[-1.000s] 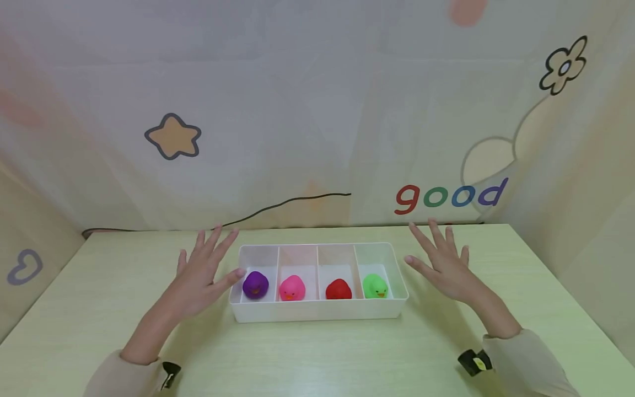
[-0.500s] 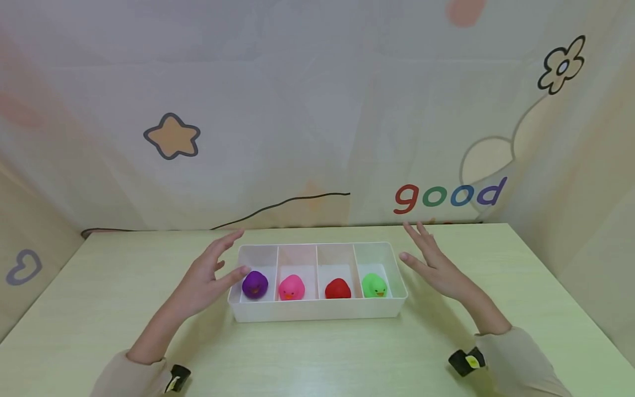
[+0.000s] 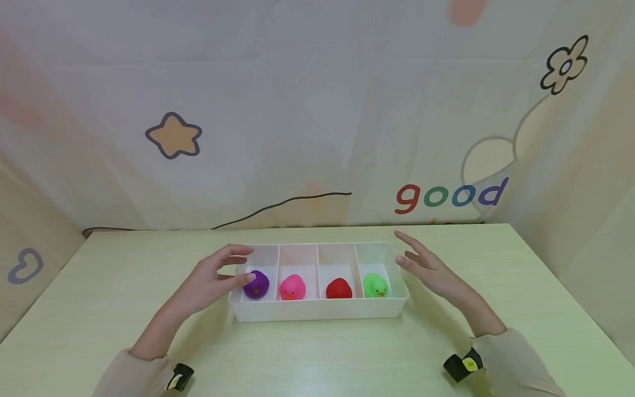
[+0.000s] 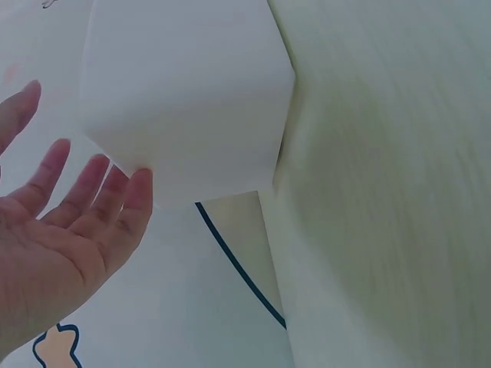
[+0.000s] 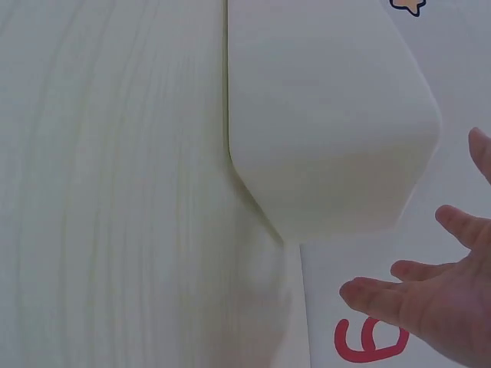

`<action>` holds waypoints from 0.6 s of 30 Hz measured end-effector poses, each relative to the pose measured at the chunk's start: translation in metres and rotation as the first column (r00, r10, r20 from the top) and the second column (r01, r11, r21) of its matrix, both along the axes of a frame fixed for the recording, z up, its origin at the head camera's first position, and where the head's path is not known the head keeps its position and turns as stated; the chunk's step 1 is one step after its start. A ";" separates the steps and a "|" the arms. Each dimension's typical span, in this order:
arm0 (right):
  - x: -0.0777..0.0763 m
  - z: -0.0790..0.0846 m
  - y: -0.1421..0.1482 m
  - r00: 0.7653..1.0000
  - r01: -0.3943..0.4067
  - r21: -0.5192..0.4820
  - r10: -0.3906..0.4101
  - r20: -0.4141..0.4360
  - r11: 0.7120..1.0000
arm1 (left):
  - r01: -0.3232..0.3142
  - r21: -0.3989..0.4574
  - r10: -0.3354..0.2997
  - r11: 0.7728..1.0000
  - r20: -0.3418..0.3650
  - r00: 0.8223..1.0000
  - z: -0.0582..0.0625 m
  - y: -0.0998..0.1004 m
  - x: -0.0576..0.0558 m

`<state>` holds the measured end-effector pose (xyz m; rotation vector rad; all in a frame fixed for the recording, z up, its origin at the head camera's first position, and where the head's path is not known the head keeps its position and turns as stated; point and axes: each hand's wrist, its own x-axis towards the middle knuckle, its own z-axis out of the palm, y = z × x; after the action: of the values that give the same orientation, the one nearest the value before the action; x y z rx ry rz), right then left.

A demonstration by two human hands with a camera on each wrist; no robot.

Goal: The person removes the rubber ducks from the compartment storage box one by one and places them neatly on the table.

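A white tray [image 3: 317, 311] with a row of compartments lies on the table. From left to right it holds a purple toy duck [image 3: 259, 289], a pink duck [image 3: 292, 288], a red rounded toy [image 3: 339, 289] and a green duck [image 3: 375, 285]. My left hand [image 3: 205, 284] is at the tray's left end, thumb tip overlapping the purple duck in the head view. Its fingertips come right up to the tray's end wall [image 4: 192, 161] in the left wrist view. Beside the right end, my right hand [image 5: 449, 295] has its fingers spread, apart from the tray.
The pale wooden table [image 3: 317, 358] reaches back to a printed cloth [image 3: 273, 110] that hangs behind it and along both sides. Dark wrist devices sit at the left sleeve [image 3: 134, 377] and right sleeve [image 3: 511, 364].
Both hands have moved inward toward the tray's ends, the fingers dropping lower and less spread. The tray and the toys in it stay where they were.
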<state>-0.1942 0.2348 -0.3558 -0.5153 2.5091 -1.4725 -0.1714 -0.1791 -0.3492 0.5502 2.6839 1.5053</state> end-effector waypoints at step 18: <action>-0.003 -0.010 -0.007 0.997 0.013 -0.064 -0.009 0.072 0.998 | 0.032 -0.358 -0.048 0.933 -0.035 0.998 -0.002 0.017 -0.010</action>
<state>-0.1970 0.2279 -0.3657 -0.4508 2.4203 -1.5518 -0.1810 -0.1622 -0.3510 0.6146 2.8596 0.9655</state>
